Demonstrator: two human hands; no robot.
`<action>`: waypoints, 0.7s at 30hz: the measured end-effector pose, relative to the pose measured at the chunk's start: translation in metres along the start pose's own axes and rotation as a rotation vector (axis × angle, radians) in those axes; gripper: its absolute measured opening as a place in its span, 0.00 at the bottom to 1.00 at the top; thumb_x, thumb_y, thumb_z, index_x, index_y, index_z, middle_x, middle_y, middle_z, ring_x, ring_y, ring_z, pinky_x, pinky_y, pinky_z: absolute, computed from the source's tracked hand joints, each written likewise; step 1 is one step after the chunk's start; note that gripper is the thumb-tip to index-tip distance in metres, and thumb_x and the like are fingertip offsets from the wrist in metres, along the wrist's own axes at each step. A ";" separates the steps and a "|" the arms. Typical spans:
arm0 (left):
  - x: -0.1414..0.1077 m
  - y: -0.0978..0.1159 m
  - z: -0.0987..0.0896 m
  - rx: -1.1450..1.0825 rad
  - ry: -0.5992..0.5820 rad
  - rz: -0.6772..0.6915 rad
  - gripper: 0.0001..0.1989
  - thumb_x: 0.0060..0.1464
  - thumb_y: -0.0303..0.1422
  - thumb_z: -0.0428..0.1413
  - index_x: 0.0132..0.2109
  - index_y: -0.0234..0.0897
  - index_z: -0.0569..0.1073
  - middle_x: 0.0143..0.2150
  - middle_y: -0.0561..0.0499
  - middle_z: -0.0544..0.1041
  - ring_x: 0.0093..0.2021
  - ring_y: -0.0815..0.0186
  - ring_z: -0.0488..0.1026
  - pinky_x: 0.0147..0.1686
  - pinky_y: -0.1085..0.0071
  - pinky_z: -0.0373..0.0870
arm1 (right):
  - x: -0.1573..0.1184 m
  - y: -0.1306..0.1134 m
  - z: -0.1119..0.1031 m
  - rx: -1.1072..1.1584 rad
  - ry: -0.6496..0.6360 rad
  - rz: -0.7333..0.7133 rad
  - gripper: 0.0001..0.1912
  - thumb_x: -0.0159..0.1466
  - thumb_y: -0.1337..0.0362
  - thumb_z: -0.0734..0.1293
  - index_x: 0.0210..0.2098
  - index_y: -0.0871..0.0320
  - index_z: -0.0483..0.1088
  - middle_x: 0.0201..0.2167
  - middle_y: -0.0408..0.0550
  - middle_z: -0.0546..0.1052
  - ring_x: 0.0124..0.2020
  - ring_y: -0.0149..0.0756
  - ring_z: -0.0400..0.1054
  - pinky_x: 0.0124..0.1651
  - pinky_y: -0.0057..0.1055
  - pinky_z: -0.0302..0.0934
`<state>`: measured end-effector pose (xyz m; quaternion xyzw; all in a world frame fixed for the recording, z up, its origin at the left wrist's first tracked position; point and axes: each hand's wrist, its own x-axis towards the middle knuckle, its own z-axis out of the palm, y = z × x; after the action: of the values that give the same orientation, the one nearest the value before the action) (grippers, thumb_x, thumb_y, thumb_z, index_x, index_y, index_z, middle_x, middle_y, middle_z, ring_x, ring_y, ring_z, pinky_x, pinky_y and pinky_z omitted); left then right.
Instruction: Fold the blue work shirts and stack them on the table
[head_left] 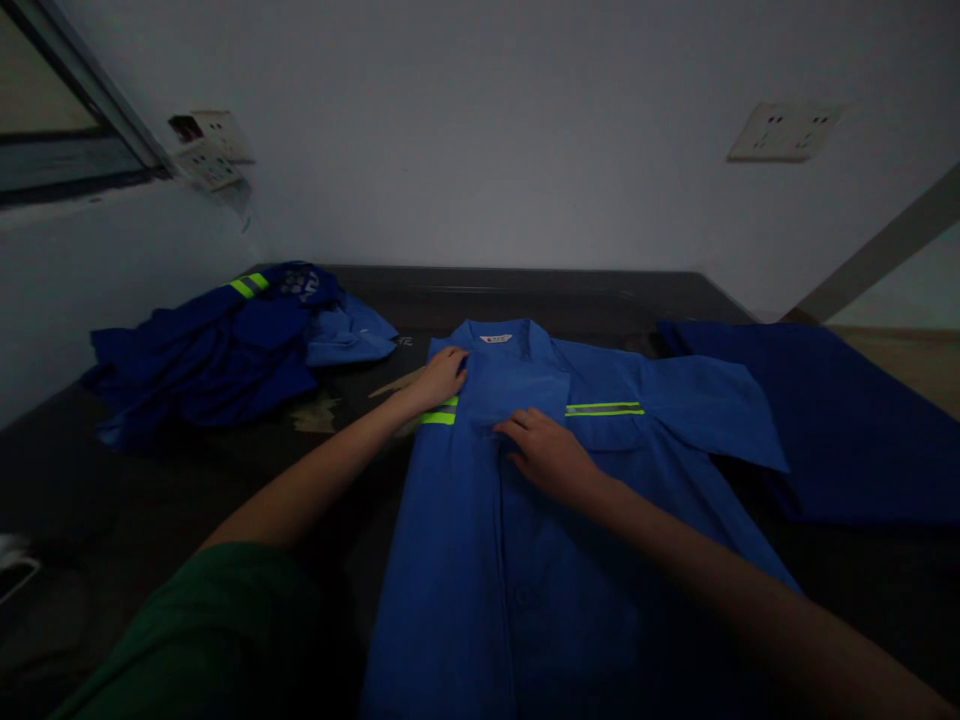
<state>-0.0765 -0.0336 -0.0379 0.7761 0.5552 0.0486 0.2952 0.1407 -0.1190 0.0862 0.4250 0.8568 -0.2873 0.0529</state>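
A blue work shirt [600, 520] with yellow-and-grey reflective bands lies spread on a dark table, collar pointing away from me. Its left side is turned inward, and a flap of cloth that looks like the sleeve lies across the chest. My left hand [444, 374] has its fingers bent over the folded edge near the left shoulder, just above a reflective band. Lower on the chest, my right hand [551, 452] pinches the cloth at the flap's lower edge. The shirt's right sleeve [712, 400] extends out to the side. A white label [495, 339] shows inside the collar.
Crumpled blue garments [225, 350] with a reflective band are heaped on the left of the dark table [480, 280]. Flat darker blue cloth [862, 430] lies on the right. Wall sockets [784, 132] are mounted behind. A white object [16, 560] sits at the left edge.
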 end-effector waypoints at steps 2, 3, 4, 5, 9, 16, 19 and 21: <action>-0.009 0.009 0.008 0.031 -0.069 -0.075 0.24 0.61 0.34 0.47 0.62 0.28 0.62 0.65 0.36 0.61 0.65 0.55 0.58 0.63 0.60 0.56 | 0.003 -0.009 0.008 -0.106 -0.022 0.033 0.14 0.65 0.73 0.58 0.46 0.61 0.71 0.46 0.55 0.73 0.49 0.43 0.65 0.49 0.36 0.60; -0.011 0.012 0.010 0.050 -0.090 -0.100 0.26 0.62 0.36 0.46 0.64 0.28 0.60 0.68 0.36 0.57 0.67 0.54 0.55 0.65 0.60 0.53 | 0.005 -0.011 0.010 -0.145 -0.023 0.045 0.14 0.66 0.72 0.57 0.44 0.62 0.72 0.46 0.56 0.73 0.49 0.44 0.65 0.49 0.36 0.60; -0.013 0.014 0.011 0.069 -0.108 -0.117 0.28 0.63 0.38 0.45 0.65 0.29 0.58 0.69 0.37 0.54 0.69 0.53 0.51 0.65 0.59 0.51 | 0.006 -0.013 0.011 -0.166 -0.022 0.053 0.14 0.67 0.72 0.56 0.44 0.62 0.72 0.46 0.57 0.74 0.48 0.44 0.66 0.48 0.35 0.60; -0.015 0.016 0.012 0.084 -0.126 -0.129 0.29 0.63 0.40 0.44 0.67 0.30 0.57 0.70 0.39 0.51 0.70 0.53 0.49 0.66 0.57 0.49 | 0.007 -0.014 0.010 -0.167 -0.022 0.060 0.13 0.67 0.71 0.56 0.43 0.62 0.71 0.45 0.56 0.74 0.48 0.43 0.66 0.47 0.34 0.60; -0.015 0.019 0.010 0.114 -0.185 -0.155 0.32 0.64 0.48 0.41 0.69 0.39 0.52 0.72 0.44 0.45 0.71 0.53 0.43 0.66 0.53 0.44 | 0.004 -0.021 0.004 -0.071 -0.057 0.128 0.10 0.69 0.66 0.56 0.46 0.59 0.67 0.42 0.51 0.77 0.42 0.39 0.71 0.40 0.29 0.60; -0.022 0.022 0.005 0.094 0.018 -0.092 0.28 0.64 0.44 0.45 0.66 0.38 0.58 0.70 0.41 0.54 0.69 0.54 0.50 0.66 0.53 0.48 | -0.008 -0.023 0.011 -0.031 -0.091 0.214 0.12 0.68 0.66 0.58 0.49 0.57 0.67 0.45 0.51 0.76 0.47 0.38 0.70 0.45 0.29 0.60; -0.032 0.029 -0.003 0.015 0.170 0.013 0.21 0.63 0.33 0.45 0.60 0.34 0.66 0.64 0.40 0.64 0.65 0.58 0.59 0.65 0.57 0.54 | -0.009 -0.028 0.013 -0.101 0.019 0.142 0.16 0.67 0.70 0.58 0.53 0.58 0.66 0.50 0.54 0.73 0.51 0.41 0.65 0.51 0.32 0.59; -0.042 0.034 -0.006 -0.064 0.174 0.048 0.19 0.62 0.29 0.44 0.58 0.33 0.68 0.60 0.41 0.68 0.62 0.61 0.64 0.63 0.60 0.58 | -0.005 -0.032 0.014 -0.158 0.055 0.103 0.17 0.67 0.72 0.55 0.52 0.59 0.66 0.50 0.56 0.72 0.50 0.43 0.65 0.50 0.35 0.60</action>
<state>-0.0666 -0.0760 -0.0051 0.7722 0.5580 0.1406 0.2692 0.1175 -0.1457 0.0906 0.4709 0.8549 -0.2037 0.0773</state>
